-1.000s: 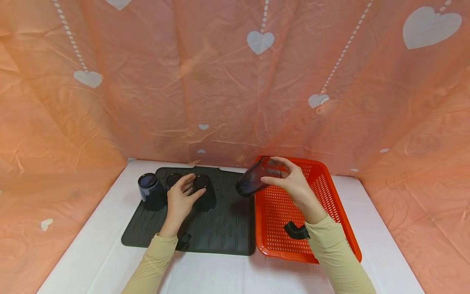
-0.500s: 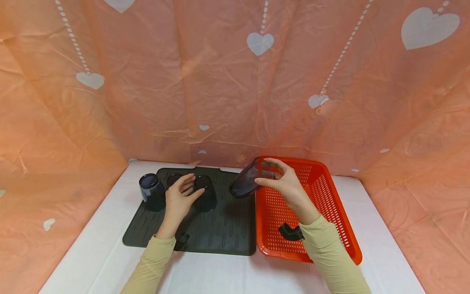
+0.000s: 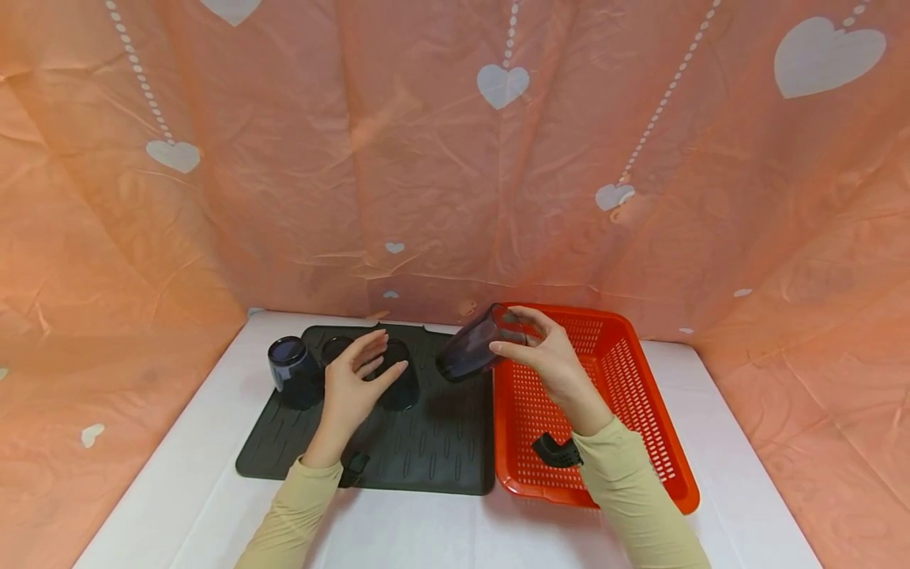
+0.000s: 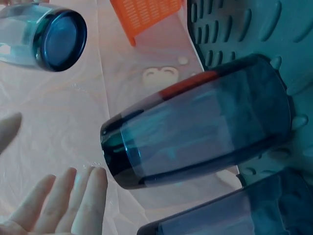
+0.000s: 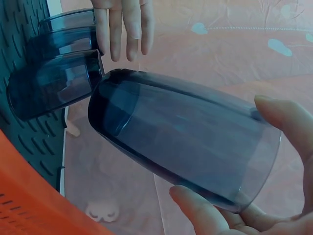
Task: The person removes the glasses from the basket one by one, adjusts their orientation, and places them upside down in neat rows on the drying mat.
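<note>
My right hand [image 3: 562, 371] grips a dark tinted drinking glass [image 3: 465, 349] near its rim, with thumb and fingers on opposite sides. The glass leans over, its thick base pointing left and down above the black ridged mat [image 3: 441, 454]. Over the mat, my left hand [image 3: 350, 391] has its fingers spread and nothing between them. Just beyond it a second dark glass [image 4: 195, 132] stands upside down on the mat; in the left wrist view a gap shows between fingertips and glass. Two more upturned glasses, a middle one [image 3: 334, 348] and a left one [image 3: 293, 373], stand there, the middle one partly hidden.
A red perforated basket [image 3: 503, 458] stands right of the mat, under my right forearm. A black curved piece [image 3: 557, 450] shows at my right wrist. White cloth covers the table [image 3: 405, 529], and an orange curtain [image 3: 426, 182] with white hearts encloses it.
My right hand has carried the tilted glass left, from the basket's edge to over the mat. My left hand has shifted slightly, its thumb and fingers a little farther apart. The standing glasses have not moved.
</note>
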Demonstrator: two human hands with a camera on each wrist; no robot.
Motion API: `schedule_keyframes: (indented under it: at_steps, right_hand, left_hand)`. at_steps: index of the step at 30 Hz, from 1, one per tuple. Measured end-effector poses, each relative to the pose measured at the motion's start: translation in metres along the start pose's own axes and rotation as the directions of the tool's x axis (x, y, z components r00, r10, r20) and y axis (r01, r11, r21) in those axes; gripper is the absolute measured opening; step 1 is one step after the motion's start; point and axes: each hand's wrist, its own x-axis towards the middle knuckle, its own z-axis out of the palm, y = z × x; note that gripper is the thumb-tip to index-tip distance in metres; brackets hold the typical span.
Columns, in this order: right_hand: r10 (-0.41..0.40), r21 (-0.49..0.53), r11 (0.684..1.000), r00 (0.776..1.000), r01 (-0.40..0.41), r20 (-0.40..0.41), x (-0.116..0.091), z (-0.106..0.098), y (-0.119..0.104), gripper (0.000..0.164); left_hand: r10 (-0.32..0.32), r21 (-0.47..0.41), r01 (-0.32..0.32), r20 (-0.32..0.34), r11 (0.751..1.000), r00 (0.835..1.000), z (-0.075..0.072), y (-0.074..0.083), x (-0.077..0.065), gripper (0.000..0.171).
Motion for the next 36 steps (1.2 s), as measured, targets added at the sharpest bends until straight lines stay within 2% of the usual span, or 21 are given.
schedule_keyframes:
  at_steps: [5, 8, 21, 27, 36]
  right_hand:
    - [0.021, 0.020, 1.000, 1.000, -0.021, -0.005, -0.001, 0.002, 0.000, 0.058]
    - [0.036, 0.020, 0.999, 0.999, -0.036, -0.017, -0.001, 0.003, 0.000, 0.058]
    - [0.048, 0.095, 0.994, 0.999, -0.047, -0.012, 0.000, 0.008, 0.003, 0.057]
    - [0.050, 0.131, 0.990, 0.999, -0.048, -0.009, 0.000, 0.008, 0.004, 0.056]
    - [0.058, 0.138, 0.989, 0.998, -0.056, -0.006, 0.000, 0.009, 0.005, 0.056]
  left_hand:
    - [0.023, -0.030, -0.021, 0.071, 0.999, 0.997, 0.005, 0.022, -0.003, 0.055]
    - [0.019, -0.049, -0.014, 0.104, 0.999, 0.994, 0.008, 0.026, -0.004, 0.055]
    - [-0.021, -0.169, 0.057, 0.210, 0.984, 0.978, 0.025, 0.022, -0.002, 0.063]
    - [-0.026, -0.207, 0.073, 0.222, 0.976, 0.975, 0.034, 0.020, -0.001, 0.065]
    - [-0.040, -0.202, 0.090, 0.238, 0.975, 0.970, 0.042, 0.018, -0.003, 0.066]
